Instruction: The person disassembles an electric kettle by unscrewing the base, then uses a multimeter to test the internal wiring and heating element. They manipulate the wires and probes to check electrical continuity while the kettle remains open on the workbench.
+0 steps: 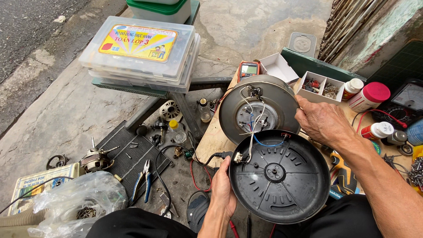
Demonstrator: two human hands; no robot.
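Got my left hand (pixel 224 189) clamped on the left rim of the black base plate (pixel 280 176), tilted up off the cooker body (pixel 260 110). Right hand (pixel 324 121) grips the body's right edge, just behind it, with the wires (pixel 253 132) bridging the two.

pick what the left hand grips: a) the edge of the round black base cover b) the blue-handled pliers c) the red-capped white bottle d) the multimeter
a: the left hand clasps the rim of the round black base cover beside its power socket, while the blue-handled pliers lie untouched on the ground.
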